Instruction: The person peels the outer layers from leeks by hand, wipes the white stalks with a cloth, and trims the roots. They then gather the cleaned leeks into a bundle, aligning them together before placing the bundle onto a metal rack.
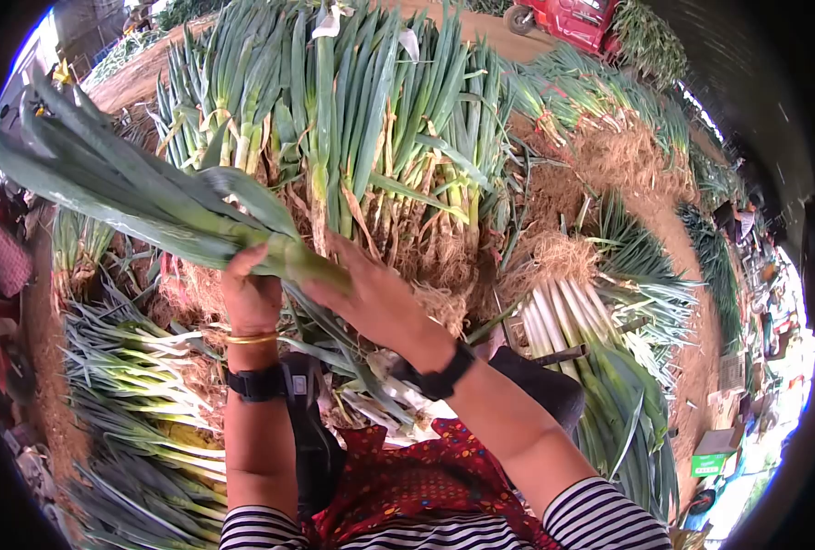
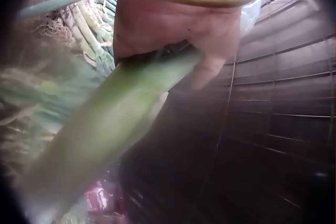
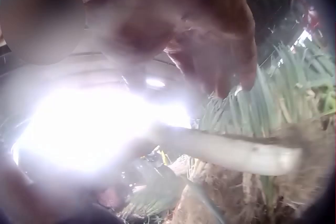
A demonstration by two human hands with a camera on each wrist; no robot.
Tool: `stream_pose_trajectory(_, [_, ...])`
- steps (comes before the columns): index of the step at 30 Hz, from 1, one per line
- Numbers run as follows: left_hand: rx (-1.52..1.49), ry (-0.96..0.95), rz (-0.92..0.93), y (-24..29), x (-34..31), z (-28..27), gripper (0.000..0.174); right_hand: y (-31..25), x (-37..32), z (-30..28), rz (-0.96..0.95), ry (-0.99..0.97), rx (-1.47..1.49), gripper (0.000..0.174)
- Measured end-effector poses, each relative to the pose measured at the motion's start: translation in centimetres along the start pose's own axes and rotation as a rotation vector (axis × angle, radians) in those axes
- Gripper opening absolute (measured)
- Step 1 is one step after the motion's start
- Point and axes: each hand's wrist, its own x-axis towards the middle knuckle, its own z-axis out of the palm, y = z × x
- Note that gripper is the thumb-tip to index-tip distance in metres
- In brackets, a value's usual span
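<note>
A large green onion (image 1: 178, 215) with broad dark leaves is held up at the left in the head view. The left hand (image 1: 253, 298) grips its stalk, thumb over it; in the left wrist view the left hand (image 2: 178, 29) curls round the pale green stalk (image 2: 100, 124). Beside the lower stalk is the right hand (image 1: 371, 298), its fingers extended along it. In the right wrist view the right hand (image 3: 184, 35) hangs above the blurred white stem (image 3: 241, 155), with a gap between them there.
Upright onions (image 1: 380, 137) with roots stand in a thick row ahead. Piled onions lie at left (image 1: 142, 367) and more with white stems (image 1: 568, 316) at right. A red vehicle (image 1: 577, 20) is at the far back, a green box (image 1: 708, 463) at lower right.
</note>
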Motion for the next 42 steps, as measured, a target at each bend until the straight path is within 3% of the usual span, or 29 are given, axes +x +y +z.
stream_pose_trajectory(4, [-0.06,-0.096,-0.029,-0.9,-0.5,1.0,0.063,-0.1,3.5,1.2,0.176,-0.207,0.291,0.045])
stream_pose_trajectory(6, [-0.099,-0.124,-0.068,-0.7,-0.3,0.9,0.063,0.4,3.6,1.9,0.171,-0.018,0.444,0.037])
stream_pose_trajectory(8, [-0.133,-0.158,-0.115,-0.4,0.0,0.8,0.063,1.2,4.5,1.5,0.512,0.101,0.677,0.028])
stream_pose_trajectory(10, [-0.079,-0.178,-0.07,0.5,0.6,-0.1,0.067,2.2,4.3,-0.7,0.826,0.307,1.207,0.02])
stream_pose_trajectory(11, [-0.053,-0.185,-0.048,0.9,0.7,0.2,0.071,3.4,3.9,-1.4,0.823,0.332,1.436,0.013])
stream_pose_trajectory(13, [-0.042,-0.154,-0.023,1.6,1.1,0.3,0.07,6.4,1.8,-2.5,0.661,0.139,1.642,0.017])
stream_pose_trajectory(16, [-0.05,-0.072,0.018,3.0,2.8,-2.2,0.069,5.4,-2.3,-4.6,0.677,0.031,1.411,0.02])
stream_pose_trajectory(19, [-0.107,-0.066,0.02,4.4,4.0,-4.4,0.067,5.3,-6.9,-6.0,0.685,-0.005,1.415,0.022])
stream_pose_trajectory(21, [-0.286,-0.169,-0.091,4.8,4.6,-5.8,0.065,4.3,-9.0,-7.3,0.669,-0.004,1.345,0.023])
stream_pose_trajectory(25, [-0.407,-0.167,-0.164,4.7,5.2,-7.1,0.065,3.8,-12.5,-9.6,0.702,0.055,1.229,0.024])
stream_pose_trajectory(34, [-0.325,-0.064,-0.204,4.2,6.2,-8.7,0.06,2.1,-17.1,-12.0,0.783,0.068,0.914,0.027])
stream_pose_trajectory(38, [-0.306,-0.011,-0.179,4.7,6.5,-9.4,0.052,2.1,-19.3,-13.1,0.805,0.155,0.934,0.027])
stream_pose_trajectory(42, [-0.214,0.058,-0.148,4.9,6.6,-9.8,0.049,1.1,-20.0,-13.4,0.813,0.042,0.669,0.027])
